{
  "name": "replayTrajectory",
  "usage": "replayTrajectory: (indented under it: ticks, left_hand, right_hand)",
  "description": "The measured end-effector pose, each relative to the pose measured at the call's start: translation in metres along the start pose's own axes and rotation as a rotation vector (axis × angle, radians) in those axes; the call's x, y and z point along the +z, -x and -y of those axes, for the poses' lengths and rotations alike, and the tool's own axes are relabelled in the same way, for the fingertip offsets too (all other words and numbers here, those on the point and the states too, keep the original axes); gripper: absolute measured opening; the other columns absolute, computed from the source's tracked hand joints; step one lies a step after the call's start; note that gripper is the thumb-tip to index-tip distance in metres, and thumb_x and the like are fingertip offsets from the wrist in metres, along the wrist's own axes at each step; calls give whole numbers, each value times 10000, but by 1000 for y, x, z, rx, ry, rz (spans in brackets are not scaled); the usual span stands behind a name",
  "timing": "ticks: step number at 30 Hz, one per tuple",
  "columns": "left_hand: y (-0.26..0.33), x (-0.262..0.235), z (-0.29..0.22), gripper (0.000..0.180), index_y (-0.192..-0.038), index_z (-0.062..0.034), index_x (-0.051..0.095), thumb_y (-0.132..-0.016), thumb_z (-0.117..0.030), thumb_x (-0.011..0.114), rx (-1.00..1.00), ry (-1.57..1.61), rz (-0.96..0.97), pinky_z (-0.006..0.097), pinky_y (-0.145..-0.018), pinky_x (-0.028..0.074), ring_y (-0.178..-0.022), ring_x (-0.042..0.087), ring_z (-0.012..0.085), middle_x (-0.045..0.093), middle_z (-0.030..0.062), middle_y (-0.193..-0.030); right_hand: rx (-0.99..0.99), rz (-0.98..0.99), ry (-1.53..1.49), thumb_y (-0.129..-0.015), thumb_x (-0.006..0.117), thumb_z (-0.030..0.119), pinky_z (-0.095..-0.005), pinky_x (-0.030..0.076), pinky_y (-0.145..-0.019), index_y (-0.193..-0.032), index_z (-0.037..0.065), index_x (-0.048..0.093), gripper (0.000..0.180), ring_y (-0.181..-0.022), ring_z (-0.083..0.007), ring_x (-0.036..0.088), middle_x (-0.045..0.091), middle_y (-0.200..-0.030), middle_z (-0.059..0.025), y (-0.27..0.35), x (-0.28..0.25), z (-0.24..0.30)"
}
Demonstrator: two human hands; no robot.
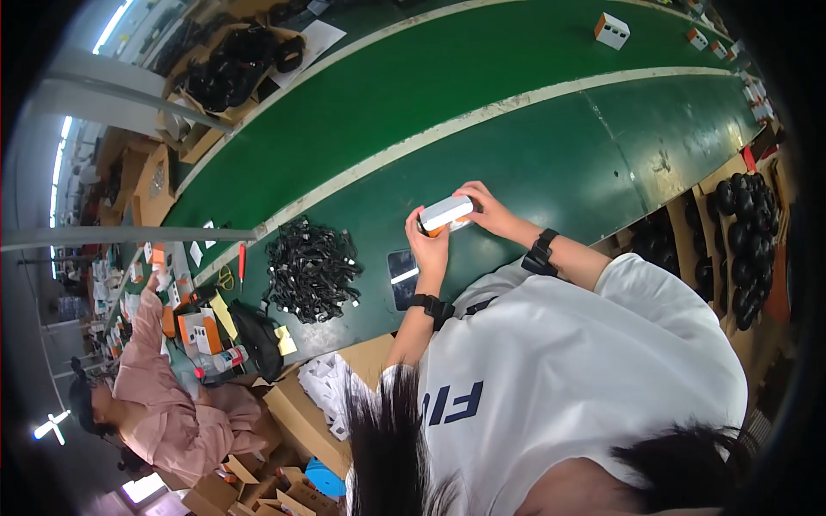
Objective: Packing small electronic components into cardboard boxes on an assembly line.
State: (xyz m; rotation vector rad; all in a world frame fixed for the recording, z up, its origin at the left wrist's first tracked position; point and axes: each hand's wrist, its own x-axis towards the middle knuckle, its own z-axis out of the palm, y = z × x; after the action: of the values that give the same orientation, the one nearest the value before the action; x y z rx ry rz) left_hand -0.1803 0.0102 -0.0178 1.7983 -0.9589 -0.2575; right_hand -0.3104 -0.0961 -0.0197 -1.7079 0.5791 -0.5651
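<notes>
Between my two hands, above the green worktable [533,163], is a small white and orange box [446,212]. My left hand [428,245] grips its left end, with the thumb and fingers around the side. At the right end my right hand [487,211] closes on the box, fingers over the far edge. The box's white face is turned up; an orange side shows below it. A dark phone [403,279] lies on the table just left of my left wrist. Further left sits a heap of black cables [311,268] with pale connectors.
Beyond a pale rail runs a green conveyor belt [387,95] carrying a white and orange box [612,31]. Red-handled tool [242,262], yellow scissors [226,277] and a black bag [256,340] lie left. A co-worker in pink [163,387] sits there. An open carton [301,417] stands below the table edge.
</notes>
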Motion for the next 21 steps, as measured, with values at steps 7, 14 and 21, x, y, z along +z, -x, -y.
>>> replayTrajectory:
  ticks: [7, 14, 21]
  left_hand:
    - [6, -34, -9, 470, -1040, -9, 478, -636, -59, 714, -57, 109, 209, 343, -831, 414, -942, 523, 279, 470, 138, -1184]
    - [-6, -35, -4, 344, -971, -13, 531, -668, -42, 691, 177, 121, 250, 366, -873, 405, -1060, 508, 301, 570, 129, -1058]
    - [-1, -37, -5, 374, -985, -5, 539, -655, -63, 705, 160, 66, 258, 366, -877, 406, -1078, 486, 300, 558, 136, -1069]
  right_hand:
    - [-45, 17, 47, -762, 504, -18, -243, 411, -703, -1139, 89, 478, 393, -778, -139, 464, 421, -1141, -29, 4, -3, 0]
    - [-75, 69, 52, -725, 492, -70, -252, 422, -715, -1177, 96, 478, 482, -781, -163, 491, 443, -1157, -55, 0, -9, -5]
    - [20, 180, 243, -739, 568, 25, -300, 424, -793, -1195, 121, 472, 475, -996, -241, 501, 410, -1236, -85, -1, -16, 24]
